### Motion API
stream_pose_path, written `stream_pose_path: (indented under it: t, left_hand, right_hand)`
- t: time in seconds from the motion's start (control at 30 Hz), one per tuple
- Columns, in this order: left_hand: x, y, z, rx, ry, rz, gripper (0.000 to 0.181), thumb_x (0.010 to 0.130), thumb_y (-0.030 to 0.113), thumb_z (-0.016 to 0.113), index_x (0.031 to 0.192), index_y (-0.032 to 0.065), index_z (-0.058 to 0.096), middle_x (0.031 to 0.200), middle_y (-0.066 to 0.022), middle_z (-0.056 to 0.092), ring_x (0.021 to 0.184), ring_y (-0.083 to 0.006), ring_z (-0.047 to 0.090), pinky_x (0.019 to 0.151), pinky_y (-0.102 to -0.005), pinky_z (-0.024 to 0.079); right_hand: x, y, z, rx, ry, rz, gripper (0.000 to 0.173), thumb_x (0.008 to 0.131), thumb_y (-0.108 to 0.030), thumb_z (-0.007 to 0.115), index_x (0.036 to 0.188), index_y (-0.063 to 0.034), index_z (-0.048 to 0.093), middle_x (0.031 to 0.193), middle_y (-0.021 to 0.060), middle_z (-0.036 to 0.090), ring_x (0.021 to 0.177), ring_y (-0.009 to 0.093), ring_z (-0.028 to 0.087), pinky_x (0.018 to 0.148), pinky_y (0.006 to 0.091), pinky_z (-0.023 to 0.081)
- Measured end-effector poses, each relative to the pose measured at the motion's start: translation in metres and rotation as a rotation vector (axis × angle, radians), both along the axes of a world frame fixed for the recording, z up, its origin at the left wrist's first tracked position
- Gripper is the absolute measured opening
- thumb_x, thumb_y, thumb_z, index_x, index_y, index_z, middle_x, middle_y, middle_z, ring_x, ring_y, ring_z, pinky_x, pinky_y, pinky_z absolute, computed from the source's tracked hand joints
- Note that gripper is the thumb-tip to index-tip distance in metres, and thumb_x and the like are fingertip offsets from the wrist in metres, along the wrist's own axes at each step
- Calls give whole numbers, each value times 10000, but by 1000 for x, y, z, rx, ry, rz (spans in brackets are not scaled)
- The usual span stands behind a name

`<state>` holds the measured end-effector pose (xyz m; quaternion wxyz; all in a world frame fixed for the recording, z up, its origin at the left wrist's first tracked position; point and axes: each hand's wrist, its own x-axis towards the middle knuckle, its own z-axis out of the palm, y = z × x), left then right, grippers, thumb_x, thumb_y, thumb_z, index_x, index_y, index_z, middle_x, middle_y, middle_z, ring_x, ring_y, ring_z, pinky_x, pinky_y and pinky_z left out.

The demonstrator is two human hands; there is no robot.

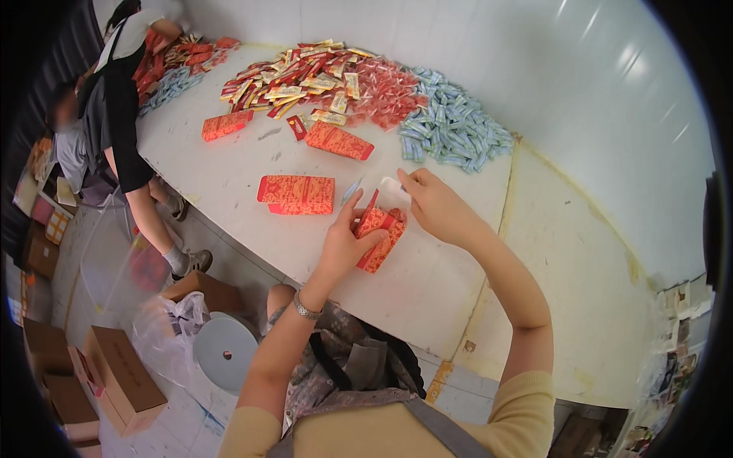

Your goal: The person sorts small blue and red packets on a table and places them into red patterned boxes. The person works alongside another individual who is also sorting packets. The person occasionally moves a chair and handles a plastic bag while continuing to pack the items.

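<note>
My left hand (346, 243) grips an open red patterned paper box (382, 243), its flap raised and some red-wrapped pieces showing at the mouth. Just above the box's opening, my right hand (426, 200) pinches the box's white-sided end flap (392, 192) or a white piece there; which one I cannot tell. A small blue sachet (351, 190) lies beside my left fingertips. To the left rests a flat red box (300, 194) with its flaps out. Farther back are two more red boxes (339, 141) (227, 125) and a small dark red packet (297, 127).
Along the wall lie piles of red and yellow packets (292, 80), red-wrapped pieces (386, 91) and blue sachets (452, 126). Another person (123, 86) bends over the table's far left. Cardboard boxes (123, 383) and a round grey stool (226, 352) stand on the floor.
</note>
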<state>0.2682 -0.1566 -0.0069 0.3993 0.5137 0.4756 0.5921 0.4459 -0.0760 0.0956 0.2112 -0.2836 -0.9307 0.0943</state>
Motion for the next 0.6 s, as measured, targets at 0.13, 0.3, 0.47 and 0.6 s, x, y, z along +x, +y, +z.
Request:
stream_pose_path:
  t: [0.13, 0.3, 0.47, 0.6]
  left_hand:
    - [0, -6, 2, 23, 67, 0, 735, 720, 96, 783, 1353, 29, 413, 1080, -133, 610, 877, -168, 625, 768, -288, 523]
    - [12, -16, 3, 215, 459, 95, 765, 667, 159, 822, 1329, 69, 450, 1119, -146, 592, 945, -237, 615, 818, -327, 506]
    - [9, -20, -11, 145, 260, 137, 763, 656, 189, 830, 1312, 65, 460, 1121, -150, 584, 988, -260, 598, 847, -333, 489]
    - [11, -25, -3, 141, 253, 104, 757, 662, 181, 826, 1314, 65, 457, 1112, -144, 581, 997, -260, 593, 858, -333, 484]
  right_hand:
    - [3, 3, 27, -247, -372, 40, 401, 792, -121, 640, 1181, -56, 573, 1067, 175, 573, 1002, 325, 564, 805, 353, 468]
    - [-2, 5, 34, -342, -232, 321, 276, 771, -123, 661, 1039, -59, 637, 926, 126, 637, 888, 295, 609, 739, 347, 485]
    - [-2, 10, 45, -477, -146, 54, 222, 756, -108, 677, 971, -60, 648, 800, 93, 653, 734, 224, 623, 660, 330, 482]
    - [-14, -8, 27, -433, -119, 155, 209, 749, -110, 695, 951, -72, 662, 769, 73, 654, 648, 158, 593, 619, 293, 469]
